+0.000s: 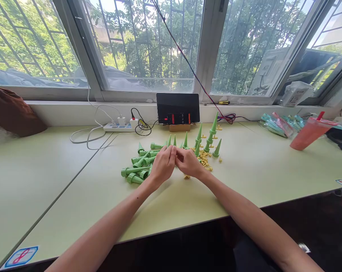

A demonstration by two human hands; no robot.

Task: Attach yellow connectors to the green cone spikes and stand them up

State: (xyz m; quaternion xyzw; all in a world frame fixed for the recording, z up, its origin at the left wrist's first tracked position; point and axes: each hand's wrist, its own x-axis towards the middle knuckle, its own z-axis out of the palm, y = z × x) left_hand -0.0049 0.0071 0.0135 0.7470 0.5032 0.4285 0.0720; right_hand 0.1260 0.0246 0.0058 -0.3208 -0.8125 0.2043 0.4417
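My left hand point(163, 163) and my right hand point(189, 162) meet over the middle of the table, fingers pinched together and fingertips touching. Whatever they hold is hidden behind the fingers. Green pointed tips point(174, 140) show just above them; I cannot tell whether one is in my grip or all stand behind. Left of my left hand lies a heap of green plastic watering spikes point(135, 170). Beyond my right hand, several green spikes point(209, 141) stand point up, some stacked, with yellow valve pieces sticking out. Small loose yellow valve pieces point(205, 160) lie beside my right hand.
A dark tablet point(178, 102) with a phone point(179, 118) before it stands at the back. Left of it are a power strip point(119, 126) and cables. On the right are a red-drink cup point(311, 132) and plastic packets point(277, 124); a brown bag point(13, 111) sits far left.
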